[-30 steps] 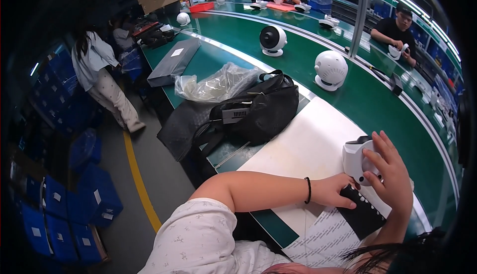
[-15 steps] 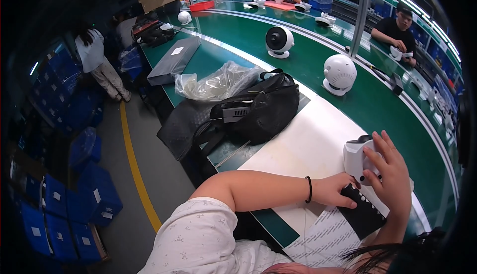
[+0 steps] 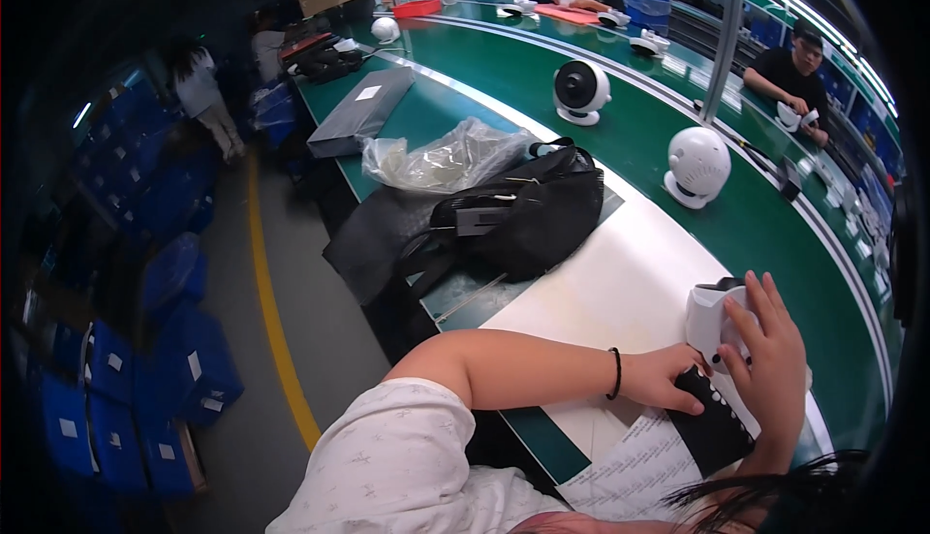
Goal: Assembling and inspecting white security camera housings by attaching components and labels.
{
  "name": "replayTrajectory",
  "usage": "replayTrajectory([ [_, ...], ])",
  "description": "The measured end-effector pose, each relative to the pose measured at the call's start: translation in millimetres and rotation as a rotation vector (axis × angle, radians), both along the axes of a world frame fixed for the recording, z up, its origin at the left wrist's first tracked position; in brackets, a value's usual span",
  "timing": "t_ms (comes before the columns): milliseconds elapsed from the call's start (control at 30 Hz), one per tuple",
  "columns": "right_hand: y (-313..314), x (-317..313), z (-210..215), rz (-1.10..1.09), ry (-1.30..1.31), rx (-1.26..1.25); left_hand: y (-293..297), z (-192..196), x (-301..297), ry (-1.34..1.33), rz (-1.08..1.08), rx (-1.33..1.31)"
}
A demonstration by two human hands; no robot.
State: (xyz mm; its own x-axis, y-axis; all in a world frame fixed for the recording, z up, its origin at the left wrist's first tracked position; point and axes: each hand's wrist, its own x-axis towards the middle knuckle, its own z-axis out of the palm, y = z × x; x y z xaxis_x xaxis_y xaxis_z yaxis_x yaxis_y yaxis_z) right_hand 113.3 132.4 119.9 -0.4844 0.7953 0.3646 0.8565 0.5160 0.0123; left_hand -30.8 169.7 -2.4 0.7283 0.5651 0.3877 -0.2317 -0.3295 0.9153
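On the white work surface stands a white plastic device part [image 3: 705, 315] with a black top, next to my fingers. My right hand [image 3: 772, 364] is closed around its right side, fingers up along the housing, hiding much of it. My left hand [image 3: 662, 377], with a black band at the wrist, grips a black sheet [image 3: 712, 429] carrying a row of small white round pads, its thumb on top. The left fingertips are close to the foot of the white part; whether they touch it is hidden. Under the black sheet lies white printed backing paper [image 3: 635, 468].
A black bag [image 3: 542, 219], clear plastic bags [image 3: 450, 158] and a grey box [image 3: 363, 112] lie left of the white surface [image 3: 639, 263]. White round devices [image 3: 699, 168] stand on the green conveyor [image 3: 620, 146]. Co-workers [image 3: 790, 74] sit beyond. Blue crates [image 3: 194, 369] line the aisle.
The view has swung slightly, so the scene sits further right and lower. Both hands keep their hold on the black sheet and white part. A person in the aisle has walked farther away.
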Motion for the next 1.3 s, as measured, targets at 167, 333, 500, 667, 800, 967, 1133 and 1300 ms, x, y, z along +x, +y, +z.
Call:
replayTrajectory([
  [167,-1,0,4,0.018,0.064,-0.067,-3,5,-1,0.049,-0.064,-0.072],
  [333,1,1,0,-0.012,0.042,-0.017,-3,5,-2,0.023,-0.008,0.002],
  [500,2,2,1,-0.017,0.025,-0.008,0,-2,1,0.013,0.004,0.021],
  [667,1,5,3,-0.013,-0.022,-0.006,-2,-3,2,0.014,0.005,-0.037],
  [800,3,13,4,0.011,-0.005,-0.019,-3,7,-1,0.041,-0.084,-0.064],
  [967,3,11,4,0.037,-0.010,-0.017,-3,5,-5,0.015,-0.059,-0.034],
  [1133,1,13,7,0.049,0.047,-0.029,-2,8,-2,0.048,-0.088,-0.051],
  [1300,2,12,6,0.060,0.064,-0.023,-3,8,-5,0.048,-0.092,-0.095],
])
